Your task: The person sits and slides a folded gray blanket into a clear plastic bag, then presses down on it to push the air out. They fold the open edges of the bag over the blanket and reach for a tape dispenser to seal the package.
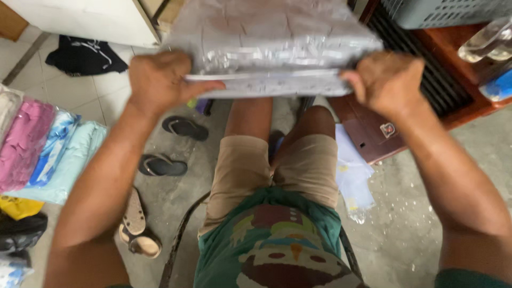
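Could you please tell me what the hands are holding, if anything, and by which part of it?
Both hands hold one clear plastic packet by its near edge: the left hand at the left end, the right hand at the right end.

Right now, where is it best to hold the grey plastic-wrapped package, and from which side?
Probably at the two near corners of the package, from underneath. Its near edge is folded and the wrap looks slick; the left hand and right hand pinch there, one at each end.

Green printed shirt, tan shorts
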